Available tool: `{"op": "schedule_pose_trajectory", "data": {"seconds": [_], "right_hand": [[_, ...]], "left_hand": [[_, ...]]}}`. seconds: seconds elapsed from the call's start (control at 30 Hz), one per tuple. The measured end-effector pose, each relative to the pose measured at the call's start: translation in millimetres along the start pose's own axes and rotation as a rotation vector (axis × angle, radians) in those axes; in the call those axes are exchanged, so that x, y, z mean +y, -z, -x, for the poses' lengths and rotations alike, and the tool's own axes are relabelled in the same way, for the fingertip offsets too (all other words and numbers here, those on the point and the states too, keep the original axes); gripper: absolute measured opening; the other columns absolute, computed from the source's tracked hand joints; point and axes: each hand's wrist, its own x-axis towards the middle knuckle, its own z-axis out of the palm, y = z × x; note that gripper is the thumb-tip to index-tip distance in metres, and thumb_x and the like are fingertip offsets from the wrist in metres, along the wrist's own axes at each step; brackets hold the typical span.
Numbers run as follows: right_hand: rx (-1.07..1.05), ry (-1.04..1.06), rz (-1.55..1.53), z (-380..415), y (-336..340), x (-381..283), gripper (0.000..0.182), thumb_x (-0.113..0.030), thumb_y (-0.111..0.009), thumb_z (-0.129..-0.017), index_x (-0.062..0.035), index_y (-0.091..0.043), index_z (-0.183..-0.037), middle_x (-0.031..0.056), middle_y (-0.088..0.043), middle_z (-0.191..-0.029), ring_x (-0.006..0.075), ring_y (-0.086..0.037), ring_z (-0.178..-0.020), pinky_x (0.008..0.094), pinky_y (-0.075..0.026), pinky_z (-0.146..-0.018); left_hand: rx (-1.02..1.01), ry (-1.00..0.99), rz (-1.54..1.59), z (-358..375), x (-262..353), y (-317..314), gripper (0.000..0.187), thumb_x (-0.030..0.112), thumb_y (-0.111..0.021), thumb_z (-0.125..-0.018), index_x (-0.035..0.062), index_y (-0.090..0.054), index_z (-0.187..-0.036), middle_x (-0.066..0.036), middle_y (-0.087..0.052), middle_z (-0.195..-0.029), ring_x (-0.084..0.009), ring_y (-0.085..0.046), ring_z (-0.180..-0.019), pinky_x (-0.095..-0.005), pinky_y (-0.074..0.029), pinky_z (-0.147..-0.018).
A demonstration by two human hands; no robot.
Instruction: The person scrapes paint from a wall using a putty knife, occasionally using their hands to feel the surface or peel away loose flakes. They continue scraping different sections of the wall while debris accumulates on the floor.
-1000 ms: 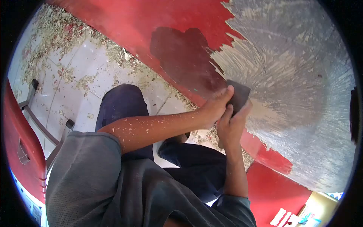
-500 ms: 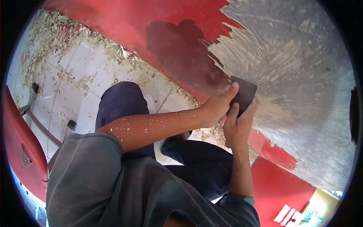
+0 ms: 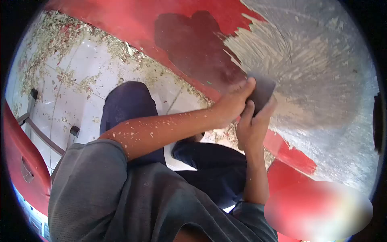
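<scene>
A dark, flat rectangular scraper plate (image 3: 263,92), slightly smeared by motion, is gripped between my two hands. My left hand (image 3: 231,104) holds its left side, with the thumb laid along its face. Closed on the lower edge is my right hand (image 3: 254,126), its thumb pointing up beside the left one; the fingers behind the plate are hidden. The plate overlaps the lower left part of a bare greyish, streaked patch (image 3: 314,80) on a large red-painted surface (image 3: 133,24). Jagged edges divide the red coating from the bare area.
Pale flakes (image 3: 52,44) litter the white tiled floor (image 3: 86,60) along the red surface. At the left stands a red chair (image 3: 30,161) with dark metal legs. My bent knee (image 3: 129,105) lies between chair and surface. A blurred oval covers the lower right.
The whole view has shifted slightly, so hands, knee and red surface all sit higher. Both hands keep hold of the scraper plate, which looks more blurred now.
</scene>
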Motion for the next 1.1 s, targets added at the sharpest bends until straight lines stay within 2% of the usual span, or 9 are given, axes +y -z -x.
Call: {"op": "schedule_pose_trajectory", "data": {"seconds": [0.17, 0.27, 0.43, 0.53, 0.57, 0.8, 0.83, 0.93, 1.1], "right_hand": [[-0.008, -0.006, 0.081, -2, -10, -2, 0.043, -0.007, -0.044, -0.091, 0.0071, -0.030, -0.130, 0.0281, -0.048, -0.117, 0.0401, -0.054, -0.105, 0.0432, -0.043, -0.088], [0.011, 0.057, 0.043, -2, 0, -3, 0.048, -0.005, -0.045, -0.088, 0.0118, -0.027, -0.129, 0.0343, -0.052, -0.108, 0.0500, -0.055, -0.096, 0.0473, -0.045, -0.081], [-0.059, -0.102, 0.117, -9, -12, -18, 0.046, -0.006, -0.045, -0.091, 0.0071, -0.028, -0.131, 0.0288, -0.049, -0.118, 0.0403, -0.054, -0.108, 0.0419, -0.042, -0.092], [-0.013, -0.013, 0.040, -7, -6, -13, 0.048, -0.006, -0.046, -0.091, 0.0083, -0.027, -0.132, 0.0306, -0.049, -0.117, 0.0427, -0.052, -0.109, 0.0420, -0.040, -0.093], [-0.010, -0.163, -0.151, -7, -8, -15, 0.049, -0.007, -0.046, -0.091, 0.0086, -0.027, -0.132, 0.0310, -0.047, -0.120, 0.0417, -0.051, -0.111, 0.0417, -0.039, -0.094], [-0.012, -0.002, 0.051, -7, -6, -8, 0.047, -0.007, -0.047, -0.090, 0.0088, -0.028, -0.131, 0.0311, -0.047, -0.120, 0.0413, -0.050, -0.112, 0.0424, -0.039, -0.094], [0.017, -0.039, -0.014, -9, -8, -13, 0.046, -0.004, -0.044, -0.088, 0.0084, -0.027, -0.129, 0.0357, -0.050, -0.110, 0.0494, -0.054, -0.100, 0.0472, -0.043, -0.085], [0.022, 0.016, 0.136, -11, -19, -16, 0.045, -0.003, -0.043, -0.088, 0.0081, -0.027, -0.129, 0.0327, -0.051, -0.111, 0.0441, -0.056, -0.100, 0.0456, -0.044, -0.086], [-0.019, -0.150, -0.145, -9, -5, -17, 0.049, -0.007, -0.047, -0.090, 0.0087, -0.028, -0.132, 0.0309, -0.044, -0.120, 0.0414, -0.049, -0.112, 0.0412, -0.039, -0.094]], "left_hand": [[-0.060, 0.030, 0.099, 2, 2, 7, 0.044, 0.044, -0.037, -0.099, 0.0070, -0.054, -0.117, -0.003, -0.058, -0.108, -0.0108, -0.052, -0.097, -0.0281, -0.043, -0.088], [0.009, 0.047, 0.054, -1, -5, 1, 0.046, 0.046, -0.038, -0.098, 0.0068, -0.054, -0.116, -0.004, -0.058, -0.108, -0.0114, -0.052, -0.097, -0.0291, -0.043, -0.088], [0.007, 0.043, 0.130, 6, 14, 6, 0.045, 0.045, -0.041, -0.097, 0.0065, -0.054, -0.117, -0.003, -0.058, -0.110, -0.0113, -0.052, -0.099, -0.0287, -0.043, -0.089], [0.067, -0.002, 0.015, 4, 9, 0, 0.046, 0.046, -0.041, -0.097, 0.0062, -0.053, -0.117, -0.003, -0.058, -0.107, -0.0116, -0.053, -0.097, -0.0285, -0.045, -0.086], [0.021, 0.061, 0.074, 0, 11, 0, 0.045, 0.044, -0.040, -0.098, 0.0062, -0.053, -0.117, -0.002, -0.059, -0.105, -0.0117, -0.054, -0.095, -0.0285, -0.045, -0.086], [0.018, 0.023, 0.069, -1, 4, 5, 0.041, 0.042, -0.040, -0.098, 0.0075, -0.055, -0.115, -0.002, -0.060, -0.105, -0.0123, -0.055, -0.094, -0.0287, -0.045, -0.085], [0.002, 0.055, 0.106, -2, 10, 2, 0.041, 0.042, -0.039, -0.098, 0.0074, -0.055, -0.115, -0.002, -0.060, -0.104, -0.0125, -0.056, -0.092, -0.0287, -0.047, -0.083], [0.046, 0.025, 0.078, 1, 13, 11, 0.041, 0.042, -0.040, -0.098, 0.0077, -0.055, -0.115, -0.002, -0.060, -0.104, -0.0126, -0.056, -0.092, -0.0287, -0.047, -0.082], [0.069, 0.018, 0.039, 0, 10, 0, 0.042, 0.042, -0.039, -0.099, 0.0060, -0.054, -0.115, -0.003, -0.060, -0.102, -0.0122, -0.056, -0.091, -0.0287, -0.047, -0.082]]}}
